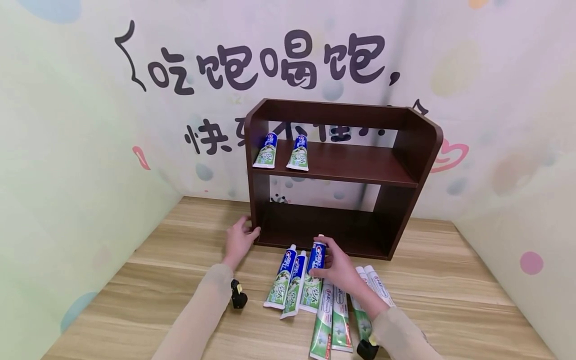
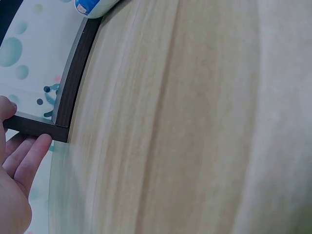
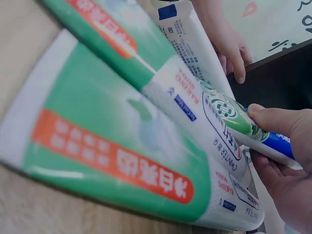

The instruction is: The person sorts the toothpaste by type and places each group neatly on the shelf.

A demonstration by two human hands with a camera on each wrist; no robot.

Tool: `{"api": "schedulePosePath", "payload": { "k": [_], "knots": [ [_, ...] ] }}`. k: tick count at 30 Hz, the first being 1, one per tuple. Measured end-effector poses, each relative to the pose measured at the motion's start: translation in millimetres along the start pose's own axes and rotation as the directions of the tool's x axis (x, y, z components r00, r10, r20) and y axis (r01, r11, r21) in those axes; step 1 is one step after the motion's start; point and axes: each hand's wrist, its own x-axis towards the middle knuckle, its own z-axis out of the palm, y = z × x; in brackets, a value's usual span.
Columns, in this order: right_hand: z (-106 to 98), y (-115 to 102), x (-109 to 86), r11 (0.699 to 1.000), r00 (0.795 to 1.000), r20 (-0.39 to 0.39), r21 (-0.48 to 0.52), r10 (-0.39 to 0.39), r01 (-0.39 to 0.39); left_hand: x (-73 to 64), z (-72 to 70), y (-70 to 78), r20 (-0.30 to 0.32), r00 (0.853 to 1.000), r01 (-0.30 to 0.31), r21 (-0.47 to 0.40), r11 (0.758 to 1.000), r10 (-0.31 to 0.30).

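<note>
My right hand (image 1: 337, 267) grips a blue, green and white toothpaste tube (image 1: 312, 292) near its capped end. In the right wrist view, thumb and fingers pinch that tube (image 3: 226, 109) from both sides. Its flat end is down by the table, in front of the dark brown shelf (image 1: 333, 172). My left hand (image 1: 240, 241) holds the shelf's lower left side panel. Thumb and fingers lie on opposite sides of the panel (image 2: 36, 126) in the left wrist view. Two matching tubes, a left one (image 1: 281, 280) and a right one (image 1: 294, 287), lie beside the held tube.
Several green and white toothpaste tubes (image 1: 322, 325) lie on the wooden table (image 1: 441, 280), below and right of my right hand. On the upper shelf board stand two blue-green tubes, one leftmost (image 1: 267, 150) and one beside it (image 1: 298, 152). A printed wall (image 1: 288, 55) rises behind.
</note>
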Motion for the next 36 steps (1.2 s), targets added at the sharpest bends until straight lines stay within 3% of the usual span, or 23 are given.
{"api": "schedulePosePath", "payload": {
  "k": [19, 29, 36],
  "knots": [
    [-10, 5, -12.1, 0.986, 0.987, 0.15, 0.164, -0.052, 0.027, -0.3, 0.8, -0.7, 0.005, 1.0, 0.012, -0.007, 1.0, -0.012],
    [-12, 1, -17.6, 0.981, 0.994, 0.096, 0.188, -0.056, 0.037, 0.0, 1.4, 0.2, -0.001, 1.0, 0.006, 0.009, 1.0, -0.006],
    [-10, 3, -19.6, 0.981, 0.993, 0.105, 0.192, -0.063, 0.042, 0.4, 2.2, -1.1, 0.0, 1.0, 0.003, 0.009, 1.0, -0.003]
  ]
}}
